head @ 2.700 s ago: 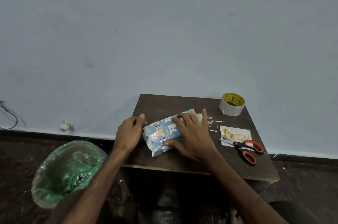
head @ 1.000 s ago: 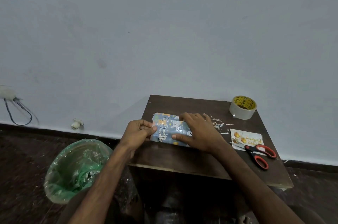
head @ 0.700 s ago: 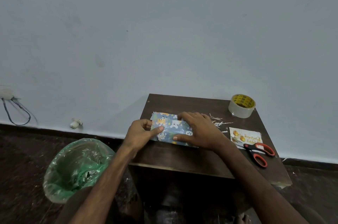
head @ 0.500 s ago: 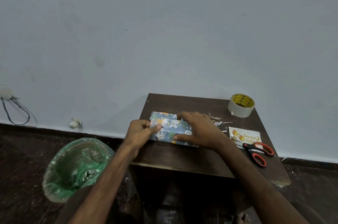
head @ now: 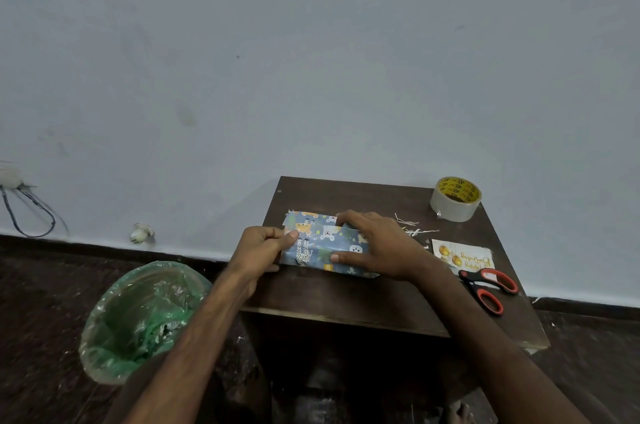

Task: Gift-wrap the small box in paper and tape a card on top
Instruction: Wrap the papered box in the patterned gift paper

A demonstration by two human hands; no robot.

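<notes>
We judge the blue patterned-paper box (head: 323, 247) nearly wrapped: left hand (head: 259, 250) pinches its end fold, right hand (head: 381, 247) presses flat-fingered; white printed card (head: 465, 255) lies untaped.

Pale blue wall (head: 311, 59), dark floor (head: 41, 302), brown table (head: 346, 299)

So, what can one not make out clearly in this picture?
Head view only:
1. Right end of the wrapped box: covered by the right hand.
2. Its left end fold: behind fingers of the left hand.
3. Text on the card: too small to read; scissors overlap its near corner.
</notes>
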